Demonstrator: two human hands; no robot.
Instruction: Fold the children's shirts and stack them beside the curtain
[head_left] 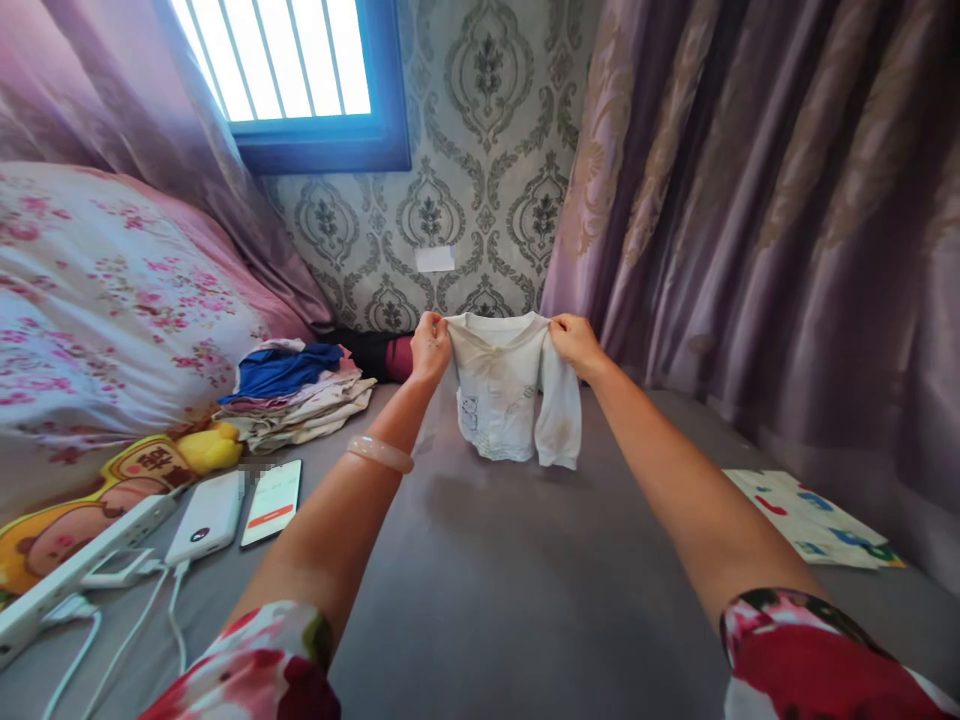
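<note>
A small white long-sleeved baby top (499,395) hangs upright between my hands, above the grey bed sheet (487,590). My left hand (431,348) pinches its left shoulder, and my right hand (576,345) pinches the right shoulder. Small printed or stitched figures show on its front, and the hem hangs free with a shadow on the sheet below. The sleeve on the right dangles in full view; the one on the left is mostly hidden behind my left hand and blurred.
Left of my arms lie a pile of folded clothes (300,390), a phone (271,505), a white power bank (206,515), a power strip (90,570) with cables and a yellow plush toy (214,448). A printed cloth (810,515) lies at right, near the curtain (750,250).
</note>
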